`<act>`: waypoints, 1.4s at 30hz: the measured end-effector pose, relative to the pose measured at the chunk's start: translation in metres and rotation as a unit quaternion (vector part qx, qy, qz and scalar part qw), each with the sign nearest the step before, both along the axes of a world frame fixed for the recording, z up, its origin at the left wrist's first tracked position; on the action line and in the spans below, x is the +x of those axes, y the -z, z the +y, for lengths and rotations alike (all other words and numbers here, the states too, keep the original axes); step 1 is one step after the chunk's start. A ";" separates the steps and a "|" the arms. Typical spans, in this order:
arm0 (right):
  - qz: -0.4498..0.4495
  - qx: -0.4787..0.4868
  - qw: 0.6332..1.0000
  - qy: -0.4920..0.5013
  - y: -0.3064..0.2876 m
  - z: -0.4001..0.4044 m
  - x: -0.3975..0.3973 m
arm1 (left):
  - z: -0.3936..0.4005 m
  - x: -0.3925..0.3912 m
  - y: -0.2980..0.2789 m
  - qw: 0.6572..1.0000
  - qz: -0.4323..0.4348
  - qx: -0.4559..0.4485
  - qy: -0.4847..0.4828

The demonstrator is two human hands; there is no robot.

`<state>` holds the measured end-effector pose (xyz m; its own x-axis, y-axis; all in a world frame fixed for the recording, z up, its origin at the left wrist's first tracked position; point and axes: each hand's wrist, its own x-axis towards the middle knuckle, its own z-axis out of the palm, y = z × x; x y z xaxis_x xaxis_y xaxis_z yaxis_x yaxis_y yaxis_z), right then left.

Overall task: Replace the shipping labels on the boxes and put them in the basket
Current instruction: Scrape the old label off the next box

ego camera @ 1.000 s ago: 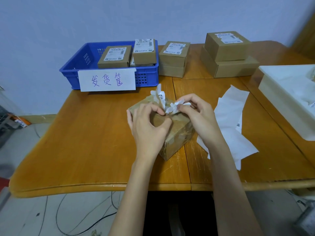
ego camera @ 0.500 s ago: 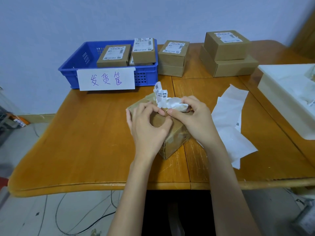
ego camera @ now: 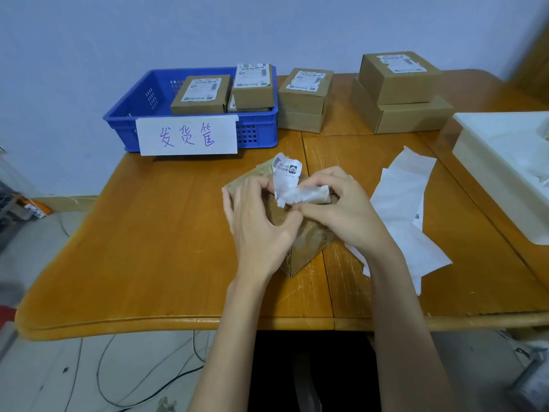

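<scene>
A: What is closest?

B: Two hands on a brown box that sits near the middle of the wooden table. The left hand is curled over the top of the box and holds it down. The right hand pinches a crumpled old label that sticks up from the box top

A: What is beside the box?

B: Some white backing paper lies flat on the table, just to the right, partly under the right arm. A white tray sits at the right edge

A: And farther back?

B: A blue basket with a paper sign taped on its front. There are boxes with labels inside it. Right next to the basket is a small stack of two boxes, and the top one has a label. Farther right is a bigger stack, also two boxes, with a torn label on top
</scene>
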<state>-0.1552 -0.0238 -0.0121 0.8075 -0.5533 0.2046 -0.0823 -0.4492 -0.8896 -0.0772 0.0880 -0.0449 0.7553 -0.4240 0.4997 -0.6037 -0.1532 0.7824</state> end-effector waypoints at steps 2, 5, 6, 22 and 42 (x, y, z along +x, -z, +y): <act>-0.005 -0.010 1.000 0.018 0.001 0.001 0.002 | 0.000 0.000 0.001 1.000 -0.003 0.003 -0.002; -0.021 -0.063 0.997 0.032 0.003 0.003 0.007 | 0.001 0.000 0.001 1.000 -0.006 0.008 -0.003; -0.025 -0.090 0.995 0.038 0.003 0.004 0.008 | 0.002 0.000 0.001 1.000 -0.007 0.010 -0.003; -0.098 -0.109 0.984 0.097 0.008 0.008 0.015 | 0.004 0.001 -0.001 1.000 -0.006 0.006 0.009; -0.031 -0.220 0.974 0.054 0.004 0.003 0.008 | 0.004 -0.001 -0.004 0.999 -0.011 0.044 -0.012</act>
<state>-0.1475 -0.0210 -0.0164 0.7277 -0.4831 0.4870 -0.1035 -0.7791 -0.6183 -0.0778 0.0923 -0.0411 0.7551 -0.4501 0.4768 -0.6154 -0.2356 0.7522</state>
